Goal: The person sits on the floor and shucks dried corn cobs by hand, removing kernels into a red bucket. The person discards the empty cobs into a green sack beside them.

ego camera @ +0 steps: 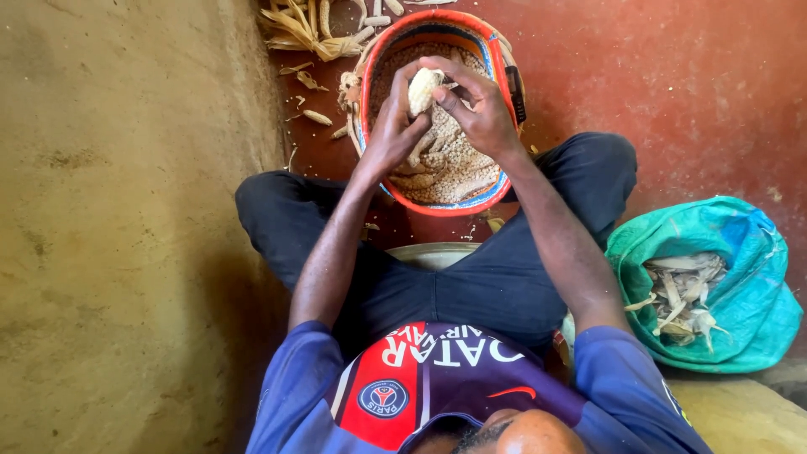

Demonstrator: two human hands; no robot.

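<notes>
Looking down from the head view, the person sits on a red floor with legs spread around an orange-rimmed basin filled with loose pale kernels. Both hands meet above the basin. The left hand is wrapped around the lower part of a pale maize cob, and the right hand is closed over its upper end, thumb pressing the kernel rows. The cob is held directly over the kernel pile. It appears light, rigid and dry, with a rough surface unlikely to slip; a firm hold at both ends suits it. Bare cobs and husks lie beside the basin. A green sack of husks sits by the person's right leg.
</notes>
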